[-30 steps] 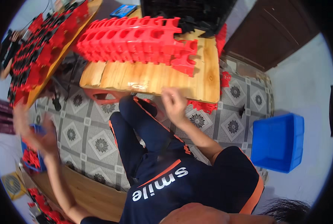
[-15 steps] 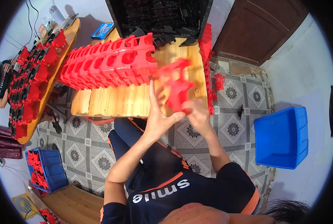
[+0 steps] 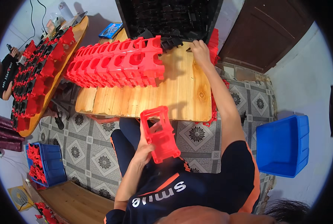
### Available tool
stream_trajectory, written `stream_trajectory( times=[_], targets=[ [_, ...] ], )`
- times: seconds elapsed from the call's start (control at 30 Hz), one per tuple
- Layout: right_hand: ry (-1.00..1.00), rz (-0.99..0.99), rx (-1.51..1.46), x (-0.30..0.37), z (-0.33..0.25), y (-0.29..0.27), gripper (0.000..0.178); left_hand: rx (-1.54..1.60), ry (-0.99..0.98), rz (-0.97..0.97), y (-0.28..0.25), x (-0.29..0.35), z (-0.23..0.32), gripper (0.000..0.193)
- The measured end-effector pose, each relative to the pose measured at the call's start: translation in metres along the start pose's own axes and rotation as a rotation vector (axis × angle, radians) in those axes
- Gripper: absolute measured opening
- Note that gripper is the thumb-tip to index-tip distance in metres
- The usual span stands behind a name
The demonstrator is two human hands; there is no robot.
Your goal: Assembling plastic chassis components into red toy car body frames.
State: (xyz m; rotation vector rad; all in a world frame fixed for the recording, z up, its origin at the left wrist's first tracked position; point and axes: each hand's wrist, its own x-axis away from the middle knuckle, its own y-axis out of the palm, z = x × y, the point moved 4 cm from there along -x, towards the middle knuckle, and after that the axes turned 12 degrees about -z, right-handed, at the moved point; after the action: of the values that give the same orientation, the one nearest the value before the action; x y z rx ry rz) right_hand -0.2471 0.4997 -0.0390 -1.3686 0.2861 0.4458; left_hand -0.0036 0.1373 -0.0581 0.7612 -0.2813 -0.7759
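Observation:
A red plastic frame part [image 3: 162, 143] with a rectangular opening is in my left hand [image 3: 144, 148], held before my body, off the table's near edge. My left fingers close round its left side. At the far right of the table, my right hand [image 3: 200, 52] has its fingers curled down over a small black plastic part [image 3: 189, 49] beside the black bin [image 3: 215, 28]. Most of that part is hidden under the fingers. More black parts [image 3: 170, 43] spill from the bin onto the wooden table [image 3: 181, 89].
Stacked red frames [image 3: 114, 65] form a long row on the table's left. Another table [image 3: 39, 115] at far left holds red and black parts, with a person [image 3: 6, 74] beyond. A blue tub [image 3: 282, 145] stands right on the floor; a blue crate [image 3: 52, 164] of red parts stands left.
My left hand has brought the red frame back toward my body. My right hand has let go of it and reached out to the black parts by the bin.

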Motion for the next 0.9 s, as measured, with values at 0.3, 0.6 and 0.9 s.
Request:
stream_trajectory(
  times=[0.3, 0.6, 0.9],
  targets=[
    [-0.181, 0.256, -0.366, 0.161, -0.151, -0.102, 0.027, -0.05, 0.083, 0.221, -0.024, 0.041, 0.011, 0.091],
    [-0.167, 0.082, -0.502, 0.11, -0.12, -0.114, 0.034, -0.122, 0.187, 0.285, -0.036, 0.055, 0.032, 0.097],
    [-0.023, -0.571, -1.012, 0.084, -0.102, -0.056, 0.035, -0.145, 0.235, 0.324, -0.052, 0.062, 0.041, 0.103]
  ],
)
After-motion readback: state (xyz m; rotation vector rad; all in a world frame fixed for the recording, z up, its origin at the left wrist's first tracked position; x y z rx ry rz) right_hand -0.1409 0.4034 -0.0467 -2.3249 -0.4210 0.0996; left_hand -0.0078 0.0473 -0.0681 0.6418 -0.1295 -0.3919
